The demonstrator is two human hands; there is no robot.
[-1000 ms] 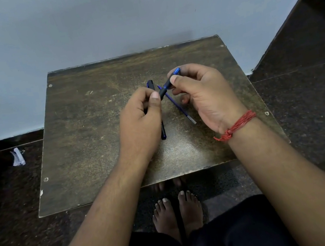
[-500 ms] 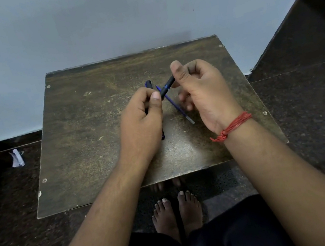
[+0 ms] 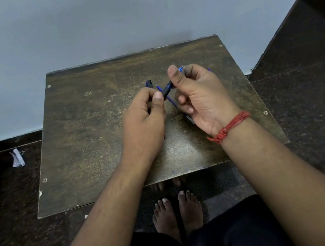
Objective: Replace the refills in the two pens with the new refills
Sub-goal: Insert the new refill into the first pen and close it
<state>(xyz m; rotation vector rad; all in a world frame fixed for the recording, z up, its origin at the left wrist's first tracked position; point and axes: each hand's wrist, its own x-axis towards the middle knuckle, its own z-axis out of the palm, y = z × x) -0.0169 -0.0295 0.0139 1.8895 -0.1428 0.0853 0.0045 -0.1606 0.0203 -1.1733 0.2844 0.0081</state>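
A black pen (image 3: 167, 89) is being held above the counter (image 3: 87, 139) between both hands, the left hand (image 3: 144, 123) pinching its lower end, the right hand (image 3: 199, 93) gripping its upper, blue-tipped end. It is probably being unscrewed; the halves are best turned in line, without bending. A blue refill (image 3: 172, 102) is lying on the counter beneath.

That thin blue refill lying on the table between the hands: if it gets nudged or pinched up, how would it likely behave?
The blue refill is a long, thin tube, so it probably weighs little and flexes somewhat under a pinch. Being round, it may roll if nudged sideways. It lies flat on the hard table, partly under the right hand, so lifting it likely needs fingertips or nails.
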